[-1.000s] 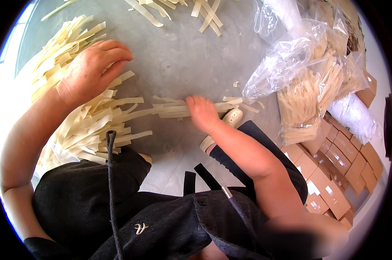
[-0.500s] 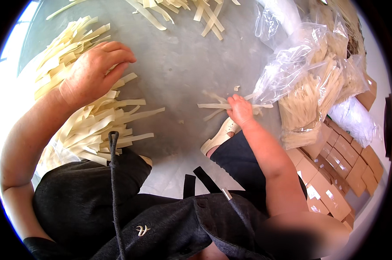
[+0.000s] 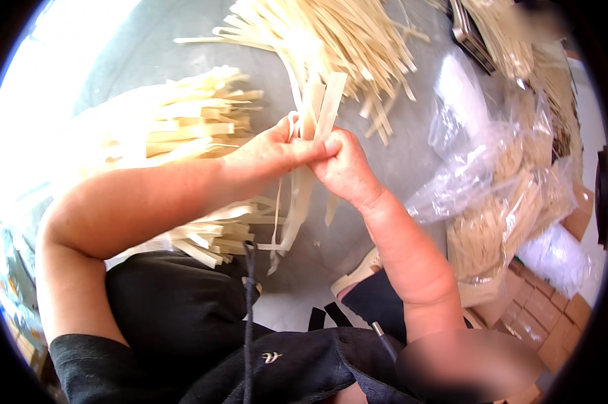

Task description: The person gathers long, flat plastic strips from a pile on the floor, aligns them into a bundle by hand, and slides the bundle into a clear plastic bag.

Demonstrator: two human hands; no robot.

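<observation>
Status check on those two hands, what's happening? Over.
Left hand and right hand together, gripping pale strips. Strips jut above and below the grip. Larger pile lies beyond; nothing visibly blocking either hand.

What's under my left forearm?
Pale flat strips show on both sides of your left forearm; the part directly beneath it is covered, so I can't tell what lies there.

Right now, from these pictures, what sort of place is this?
Probably a workshop or storeroom: heaps of pale strips lie on the grey floor, with a clear bag of similar strips and brown cardboard boxes at the right.
</observation>
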